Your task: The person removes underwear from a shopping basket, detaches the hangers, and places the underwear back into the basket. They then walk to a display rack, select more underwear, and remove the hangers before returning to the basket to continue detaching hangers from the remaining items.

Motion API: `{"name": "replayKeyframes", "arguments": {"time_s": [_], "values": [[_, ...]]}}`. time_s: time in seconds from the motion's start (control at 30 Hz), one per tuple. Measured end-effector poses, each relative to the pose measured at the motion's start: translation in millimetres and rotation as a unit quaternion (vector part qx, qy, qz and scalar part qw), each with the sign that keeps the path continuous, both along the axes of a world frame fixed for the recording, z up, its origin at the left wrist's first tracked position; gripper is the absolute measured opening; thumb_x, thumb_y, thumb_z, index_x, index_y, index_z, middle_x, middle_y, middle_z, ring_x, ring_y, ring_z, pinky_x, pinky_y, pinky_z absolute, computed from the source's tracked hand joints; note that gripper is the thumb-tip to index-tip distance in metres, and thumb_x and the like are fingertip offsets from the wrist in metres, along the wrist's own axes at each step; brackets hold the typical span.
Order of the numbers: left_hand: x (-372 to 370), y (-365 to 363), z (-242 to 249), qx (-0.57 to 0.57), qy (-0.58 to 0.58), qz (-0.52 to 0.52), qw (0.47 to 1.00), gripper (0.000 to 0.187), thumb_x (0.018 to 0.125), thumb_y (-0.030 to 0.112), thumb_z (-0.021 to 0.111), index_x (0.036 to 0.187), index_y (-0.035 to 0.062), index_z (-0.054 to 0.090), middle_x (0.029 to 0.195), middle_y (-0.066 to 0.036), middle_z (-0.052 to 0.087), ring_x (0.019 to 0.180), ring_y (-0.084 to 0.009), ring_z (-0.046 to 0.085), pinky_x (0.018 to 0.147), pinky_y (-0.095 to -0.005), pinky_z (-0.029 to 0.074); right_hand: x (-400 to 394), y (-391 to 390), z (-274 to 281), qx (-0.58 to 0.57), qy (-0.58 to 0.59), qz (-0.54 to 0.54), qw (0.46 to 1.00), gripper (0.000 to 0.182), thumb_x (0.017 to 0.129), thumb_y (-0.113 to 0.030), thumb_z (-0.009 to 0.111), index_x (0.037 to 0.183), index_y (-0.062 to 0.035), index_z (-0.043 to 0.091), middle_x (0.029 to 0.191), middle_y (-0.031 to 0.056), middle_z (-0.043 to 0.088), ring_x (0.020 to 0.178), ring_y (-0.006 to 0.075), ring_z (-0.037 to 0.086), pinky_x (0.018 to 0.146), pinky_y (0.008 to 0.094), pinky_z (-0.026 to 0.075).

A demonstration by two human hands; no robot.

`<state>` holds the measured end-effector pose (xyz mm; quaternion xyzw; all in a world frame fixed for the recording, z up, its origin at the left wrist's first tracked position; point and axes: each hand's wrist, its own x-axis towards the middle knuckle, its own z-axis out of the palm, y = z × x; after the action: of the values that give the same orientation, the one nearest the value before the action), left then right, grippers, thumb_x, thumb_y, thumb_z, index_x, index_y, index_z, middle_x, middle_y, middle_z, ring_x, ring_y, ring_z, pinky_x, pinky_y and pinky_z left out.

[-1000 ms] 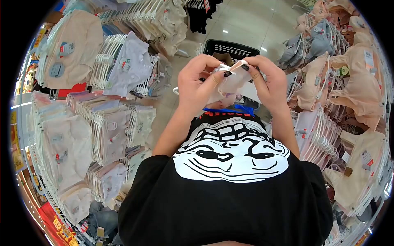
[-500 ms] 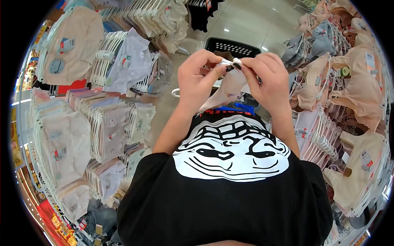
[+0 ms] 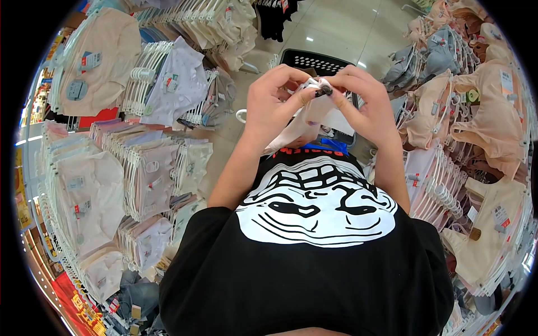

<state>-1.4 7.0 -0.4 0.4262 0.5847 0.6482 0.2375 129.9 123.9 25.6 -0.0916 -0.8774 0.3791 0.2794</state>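
Note:
In the head view, my left hand [image 3: 272,103] pinches the upper edge of a pale pink garment [image 3: 302,123] between thumb and fingers. From the other side, my right hand [image 3: 367,106] grips the same bunched edge, its fingertips nearly meeting those of the left. A small dark piece [image 3: 323,91] shows between the two thumbs; its kind I cannot make out. Cloth hangs below my hands towards my chest. Left of the garment pokes out a white hook [image 3: 241,116], like that of a hanger. My fingers partly hide the held edge.
A black shopping basket [image 3: 300,56] with a perforated rim stands beyond my hands on the tiled floor [image 3: 336,28]. Racks of underwear on hangers [image 3: 89,196] line the left side. Bras [image 3: 487,123] hang close on the right.
Both hands have shifted slightly, and the right fingers now curl closer over the bunched edge. The dark piece has turned and shows more between the thumbs.

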Motion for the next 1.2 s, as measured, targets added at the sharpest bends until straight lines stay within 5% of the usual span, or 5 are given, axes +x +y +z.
{"name": "replayKeyframes", "arguments": {"time_s": [0.27,0.47,0.67,0.87,1.2], "values": [[-24,-13,1,-0.055,0.123,0.075,0.988,0.016,0.074,-0.002,0.059,0.090,-0.0017,0.057,0.078,-0.002,0.057,0.072,-0.0066,0.055,0.063,-0.0166,0.043,11,3,-54,-0.124,-0.146,0.061,0.980,0.014,0.068,-0.007,0.060,0.077,0.0001,0.053,0.072,0.0071,0.054,0.068,0.0180,0.052,0.064,0.0274,0.042],[-57,-40,-18,-0.037,-0.020,0.178,0.983,0.012,0.072,-0.004,0.059,0.084,-0.0006,0.059,0.069,0.001,0.054,0.053,-0.0034,0.044,0.046,-0.0152,0.032,34,13,-96,-0.194,-0.188,0.013,0.963,0.010,0.068,-0.010,0.059,0.074,-0.0031,0.055,0.065,0.0067,0.056,0.061,0.0168,0.056,0.059,0.0278,0.043],[-82,-57,-63,-0.269,0.187,0.216,0.920,0.015,0.072,0.007,0.062,0.086,0.0026,0.059,0.069,-0.002,0.054,0.054,-0.0080,0.043,0.046,-0.0212,0.031,59,30,-153,-0.146,-0.329,-0.073,0.930,0.009,0.066,-0.011,0.058,0.073,-0.0049,0.055,0.064,0.0071,0.057,0.060,0.0217,0.057,0.056,0.0314,0.045],[-97,-51,-163,-0.396,0.235,0.145,0.876,0.020,0.074,0.018,0.060,0.090,0.0053,0.058,0.082,-0.013,0.055,0.073,-0.0321,0.052,0.063,-0.0360,0.041,52,32,-226,-0.117,-0.435,0.001,0.893,0.011,0.069,-0.019,0.056,0.071,-0.0089,0.055,0.067,0.0084,0.059,0.066,0.0263,0.058,0.058,0.0370,0.045],[-172,-1,-391,-0.553,0.208,0.192,0.784,0.032,0.066,0.019,0.065,0.093,0.0040,0.058,0.088,-0.019,0.059,0.083,-0.0353,0.056,0.070,-0.0393,0.044,-48,76,-425,-0.132,-0.438,0.078,0.886,0.014,0.072,-0.021,0.054,0.075,-0.0076,0.055,0.070,0.0112,0.058,0.068,0.0293,0.057,0.061,0.0397,0.044]]}}
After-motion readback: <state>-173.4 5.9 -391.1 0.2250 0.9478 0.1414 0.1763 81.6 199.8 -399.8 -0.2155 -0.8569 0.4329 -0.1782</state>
